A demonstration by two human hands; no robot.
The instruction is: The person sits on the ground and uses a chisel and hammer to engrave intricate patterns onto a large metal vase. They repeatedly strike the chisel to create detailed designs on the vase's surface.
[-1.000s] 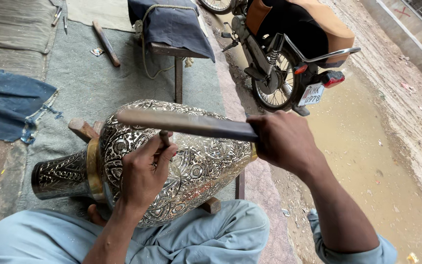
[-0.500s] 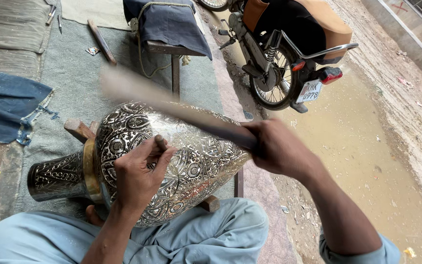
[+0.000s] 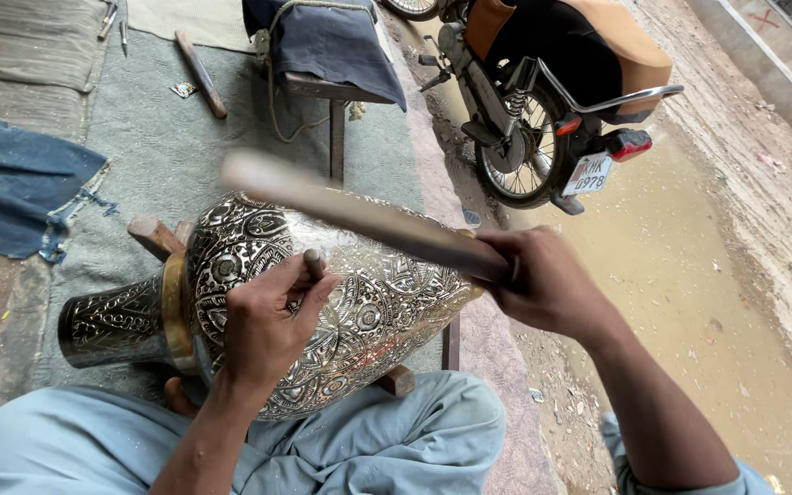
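A blue cloth (image 3: pixel 11 188) lies at the far left on the grey mat (image 3: pixel 148 137). Beside it the vase (image 3: pixel 368 312), engraved all over, lies on its side across the person's lap, neck pointing left, propped on wooden blocks (image 3: pixel 153 234). The left hand (image 3: pixel 272 321) rests on the vase's belly, its grip pinching a punch (image 3: pixel 313 266) upright against the metal. Above, a blurred stick (image 3: pixel 359 215) slants over the punch; the right hand (image 3: pixel 547 280) holds its lower end in a grip pressed tight around it, just right of the vase. A stool (image 3: pixel 332 92) stands behind, a motorbike (image 3: pixel 552 92) farther right.
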